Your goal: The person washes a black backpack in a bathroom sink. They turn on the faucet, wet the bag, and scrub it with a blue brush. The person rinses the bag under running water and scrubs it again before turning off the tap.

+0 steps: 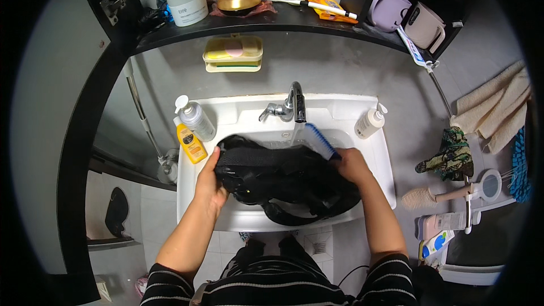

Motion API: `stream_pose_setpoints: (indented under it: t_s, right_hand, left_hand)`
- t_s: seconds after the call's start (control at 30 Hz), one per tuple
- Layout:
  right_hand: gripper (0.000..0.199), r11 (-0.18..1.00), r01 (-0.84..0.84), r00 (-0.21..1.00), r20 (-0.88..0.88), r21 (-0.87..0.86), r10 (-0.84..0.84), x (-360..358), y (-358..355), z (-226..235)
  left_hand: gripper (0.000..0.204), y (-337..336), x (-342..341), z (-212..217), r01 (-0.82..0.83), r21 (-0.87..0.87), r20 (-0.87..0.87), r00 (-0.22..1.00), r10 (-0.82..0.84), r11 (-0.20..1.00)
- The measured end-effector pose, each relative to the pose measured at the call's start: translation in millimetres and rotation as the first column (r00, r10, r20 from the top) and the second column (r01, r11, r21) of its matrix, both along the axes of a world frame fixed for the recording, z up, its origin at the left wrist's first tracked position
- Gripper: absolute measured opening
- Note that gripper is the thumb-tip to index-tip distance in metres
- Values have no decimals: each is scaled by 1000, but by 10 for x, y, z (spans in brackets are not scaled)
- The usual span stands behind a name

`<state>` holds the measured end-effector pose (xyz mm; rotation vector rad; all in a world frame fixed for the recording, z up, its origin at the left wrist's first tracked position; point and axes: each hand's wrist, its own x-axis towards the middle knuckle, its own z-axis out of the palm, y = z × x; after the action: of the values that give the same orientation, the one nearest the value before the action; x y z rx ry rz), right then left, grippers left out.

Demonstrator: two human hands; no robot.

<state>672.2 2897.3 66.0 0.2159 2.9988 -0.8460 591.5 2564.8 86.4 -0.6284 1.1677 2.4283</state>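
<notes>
A wet-looking black bag with straps [266,173] lies across the white washbasin [371,178], covering most of its bowl. My left hand [211,184] grips the bag's left end, thumb on top and the other fingers mostly hidden. In my right hand [352,165] is a blue brush [321,140], its bristled head pointing up and left towards the tap. This hand is closed around the handle, over the bag's right side. Just behind the bag stands the chrome tap [296,102], with what looks like water falling from its spout.
A pump bottle [198,122] and a yellow bottle [191,144] stand on the basin's left rim. Another pump bottle [370,123] is at the right. Above, a black shelf [226,25] carries jars and cups. Towels [490,107] and brushes hang at the right.
</notes>
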Motion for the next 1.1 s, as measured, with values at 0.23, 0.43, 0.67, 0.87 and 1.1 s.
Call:
stream_pose_setpoints:
  t_s: [0.23, 0.43, 0.67, 0.87, 1.1]
  right_hand:
    - [34, 943, 25, 977, -207, 331, 47, -282, -334, -1059]
    - [43, 842, -87, 989, 147, 532, 10, -245, -472, -1833]
    - [39, 885, -52, 949, 299, 462, -101, -615, -432, -2273]
    - [46, 906, -126, 877, 472, 405, -90, -818, -326, -2349]
    - [41, 931, -87, 896, 437, 355, -83, -852, -248, -2475]
  left_hand:
    - [69, -61, 25, -831, -442, -881, -230, 710, -666, -168]
    - [105, 197, 178, -1205, -255, -933, 126, 434, -892, -256]
    - [90, 711, -452, -1833, -82, -789, 503, 483, -717, -608]
    - [81, 961, -744, -2094, -26, -715, 610, 464, -642, -699]
    - [47, 968, -879, -2199, -106, -793, 480, 499, -721, -600]
